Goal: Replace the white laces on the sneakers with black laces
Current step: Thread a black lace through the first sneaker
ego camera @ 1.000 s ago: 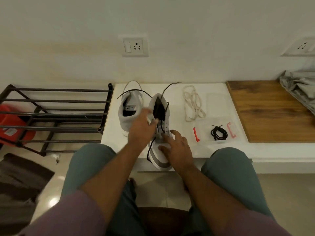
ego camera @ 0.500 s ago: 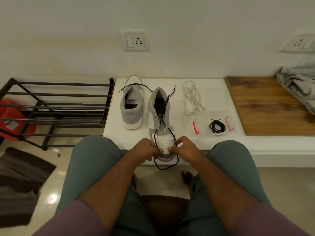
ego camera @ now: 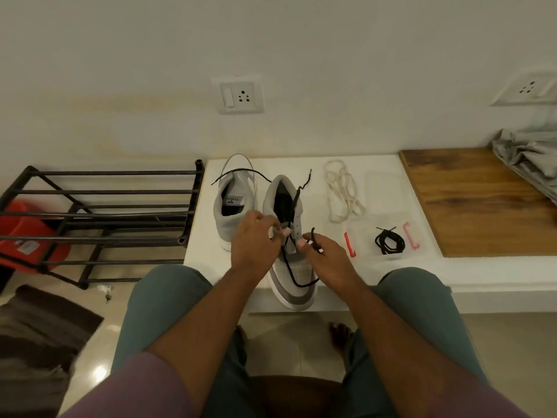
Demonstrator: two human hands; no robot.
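Note:
Two grey-and-white sneakers stand on a white ledge (ego camera: 346,279). The near sneaker (ego camera: 297,279) points its toe at me, and a black lace (ego camera: 291,273) loops over its toe box. My left hand (ego camera: 254,245) pinches that lace at the left eyelets. My right hand (ego camera: 324,256) pinches the other end, whose tip sticks up above the fingers. The far sneaker (ego camera: 230,206) sits to the left with a black lace draped across its collar. Removed white laces (ego camera: 342,194) lie in a loose pile to the right. A coiled spare black lace (ego camera: 389,243) rests in a clear packet.
A black metal shoe rack (ego camera: 99,218) stands left of the ledge with a red object (ego camera: 27,233) behind it. A wooden board (ego camera: 479,203) and grey cloth (ego camera: 530,161) lie at the right. My knees flank the ledge's front edge.
Both hands have risen from the toe of the near sneaker to its eyelets, drawing the black lace up; the loop that hung over the toe is shorter.

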